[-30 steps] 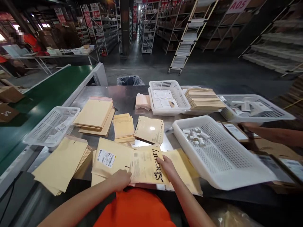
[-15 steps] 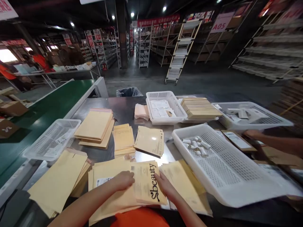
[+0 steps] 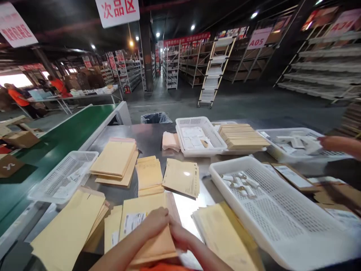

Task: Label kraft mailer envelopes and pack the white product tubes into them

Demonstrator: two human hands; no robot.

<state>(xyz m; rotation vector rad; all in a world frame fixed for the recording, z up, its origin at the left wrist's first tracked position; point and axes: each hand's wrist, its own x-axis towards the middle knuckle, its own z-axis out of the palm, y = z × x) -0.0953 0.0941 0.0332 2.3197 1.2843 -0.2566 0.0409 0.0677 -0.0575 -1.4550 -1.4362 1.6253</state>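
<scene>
My left hand [image 3: 158, 222] is closed on a yellow paper mailer [image 3: 146, 207] with a white shipping label, at the bottom centre. My right hand [image 3: 180, 234] grips the mailer's right edge, close against my left hand; its fingertips are partly hidden. More mailers lie beneath and to the left. Just ahead are a small mailer stack [image 3: 149, 173] and a printed mailer stack [image 3: 182, 176]. Loose mailers [image 3: 225, 233] lie to the right of my right hand.
A long white basket [image 3: 270, 199] holds several small white items at right. Further back are a basket with papers [image 3: 197, 137] and a row of mailers [image 3: 242, 135]. Another person's hand [image 3: 335, 145] reaches over the back right basket. A green conveyor [image 3: 64, 128] runs along the left.
The mailer printed "beauty" no longer shows; the labelled mailer is now in my hands, which have come together. The other person's hand has moved up to the back basket. The view has tilted up.
</scene>
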